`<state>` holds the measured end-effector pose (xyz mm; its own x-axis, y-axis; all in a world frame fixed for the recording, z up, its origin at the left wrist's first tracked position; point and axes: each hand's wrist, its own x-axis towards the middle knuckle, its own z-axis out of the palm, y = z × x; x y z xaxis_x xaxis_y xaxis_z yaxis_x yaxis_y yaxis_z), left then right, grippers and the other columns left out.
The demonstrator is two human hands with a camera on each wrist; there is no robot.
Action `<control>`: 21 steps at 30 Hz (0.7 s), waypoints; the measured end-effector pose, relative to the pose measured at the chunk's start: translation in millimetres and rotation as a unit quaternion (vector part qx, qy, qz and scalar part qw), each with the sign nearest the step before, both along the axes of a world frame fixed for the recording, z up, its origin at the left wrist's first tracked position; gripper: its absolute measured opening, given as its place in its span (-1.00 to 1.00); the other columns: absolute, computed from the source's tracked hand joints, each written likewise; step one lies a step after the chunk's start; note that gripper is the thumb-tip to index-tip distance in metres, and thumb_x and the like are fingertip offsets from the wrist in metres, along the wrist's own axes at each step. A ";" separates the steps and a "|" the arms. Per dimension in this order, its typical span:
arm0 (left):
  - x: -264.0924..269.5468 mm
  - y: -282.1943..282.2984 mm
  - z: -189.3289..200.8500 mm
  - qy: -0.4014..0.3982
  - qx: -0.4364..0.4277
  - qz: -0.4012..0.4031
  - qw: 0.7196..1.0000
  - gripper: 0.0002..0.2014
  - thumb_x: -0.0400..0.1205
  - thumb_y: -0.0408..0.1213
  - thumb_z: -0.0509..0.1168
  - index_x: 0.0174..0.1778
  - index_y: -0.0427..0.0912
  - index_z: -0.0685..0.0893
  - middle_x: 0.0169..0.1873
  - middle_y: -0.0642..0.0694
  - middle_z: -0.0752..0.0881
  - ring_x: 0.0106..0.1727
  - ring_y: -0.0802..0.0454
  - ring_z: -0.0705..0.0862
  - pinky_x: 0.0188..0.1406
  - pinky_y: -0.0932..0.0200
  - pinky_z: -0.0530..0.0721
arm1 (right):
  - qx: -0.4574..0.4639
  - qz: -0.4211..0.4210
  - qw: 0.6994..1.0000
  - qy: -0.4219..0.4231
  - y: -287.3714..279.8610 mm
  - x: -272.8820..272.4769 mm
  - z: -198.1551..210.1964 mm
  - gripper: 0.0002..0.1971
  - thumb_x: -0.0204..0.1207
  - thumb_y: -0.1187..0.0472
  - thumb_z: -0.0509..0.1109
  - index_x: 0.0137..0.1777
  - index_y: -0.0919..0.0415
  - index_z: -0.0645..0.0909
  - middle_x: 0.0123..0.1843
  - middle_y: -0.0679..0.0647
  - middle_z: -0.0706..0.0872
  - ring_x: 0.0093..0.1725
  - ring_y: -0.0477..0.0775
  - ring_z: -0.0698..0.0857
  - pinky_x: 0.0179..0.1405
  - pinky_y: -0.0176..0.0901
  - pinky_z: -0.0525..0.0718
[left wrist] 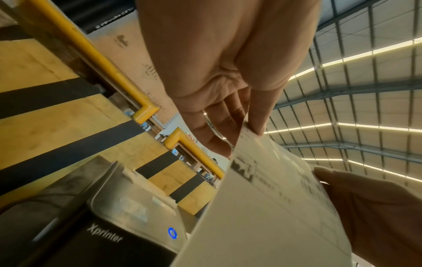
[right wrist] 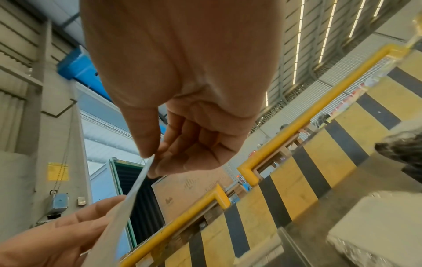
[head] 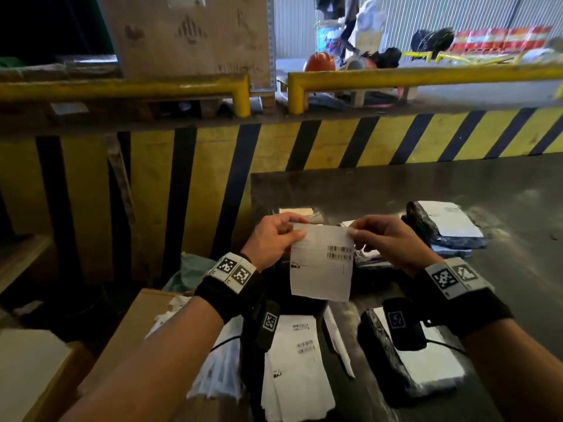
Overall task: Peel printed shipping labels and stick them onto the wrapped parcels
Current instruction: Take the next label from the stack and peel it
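A white printed shipping label (head: 323,263) with barcodes hangs upright in the air above the table. My left hand (head: 274,239) pinches its top left corner between thumb and fingers. My right hand (head: 387,236) pinches its top right corner. In the left wrist view the label (left wrist: 262,207) runs down from my left hand (left wrist: 242,130), and my right hand (left wrist: 376,207) is behind it. In the right wrist view my right hand (right wrist: 155,162) pinches the label's thin edge (right wrist: 128,204). Black wrapped parcels with white labels lie at the near right (head: 380,354) and far right (head: 420,220).
A black label printer (left wrist: 95,234) sits under the held label. A stack of printed labels (head: 295,360) lies near me, beside a cardboard box (head: 137,330) on the left. The grey table (head: 487,184) ends at a yellow-and-black striped wall (head: 335,141) with yellow rails (head: 426,77).
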<state>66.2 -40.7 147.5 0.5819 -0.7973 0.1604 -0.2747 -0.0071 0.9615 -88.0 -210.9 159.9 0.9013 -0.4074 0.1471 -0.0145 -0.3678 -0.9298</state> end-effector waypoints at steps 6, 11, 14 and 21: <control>3.1 -7.4 14.6 -0.020 -0.006 -0.023 1.000 -0.82 0.63 -0.46 0.27 0.04 -0.12 0.67 -0.18 -0.05 0.75 -0.12 0.13 0.72 -0.19 0.29 0.76 | -0.057 0.036 0.996 0.050 -14.4 -4.2 21.9 -0.84 0.56 0.33 0.34 -0.02 0.43 0.71 -0.22 0.13 0.77 -0.35 -0.22 0.68 -0.33 -0.45 0.60; 3.6 -13.8 15.7 -0.032 0.002 -0.028 0.999 -0.81 0.62 -0.45 0.28 0.03 -0.10 0.68 -0.15 -0.13 0.75 -0.04 -0.02 0.72 -0.09 0.15 0.75 | -0.095 0.057 0.991 0.079 -17.3 -11.6 31.0 -0.82 0.60 0.34 0.29 0.02 0.34 0.72 -0.20 0.09 0.78 -0.31 -0.21 0.70 -0.27 -0.40 0.64; 2.0 -16.1 15.3 -0.037 0.005 -0.030 0.999 -0.82 0.62 -0.44 0.29 0.05 -0.11 0.68 -0.12 -0.14 0.75 0.00 -0.07 0.72 -0.04 0.09 0.74 | -0.087 0.060 0.992 0.072 -14.7 -15.6 33.1 -0.82 0.60 0.37 0.27 -0.01 0.28 0.73 -0.23 0.06 0.78 -0.33 -0.22 0.69 -0.28 -0.42 0.64; 1.1 -16.3 14.6 -0.057 0.014 -0.050 0.997 -0.81 0.63 -0.43 0.27 0.06 -0.10 0.67 -0.14 -0.06 0.74 -0.06 0.06 0.71 -0.20 0.32 0.73 | -0.080 0.051 0.994 0.056 -10.6 -21.6 29.8 -0.81 0.60 0.35 0.28 -0.02 0.37 0.74 -0.23 0.09 0.80 -0.31 -0.15 0.70 -0.28 -0.38 0.65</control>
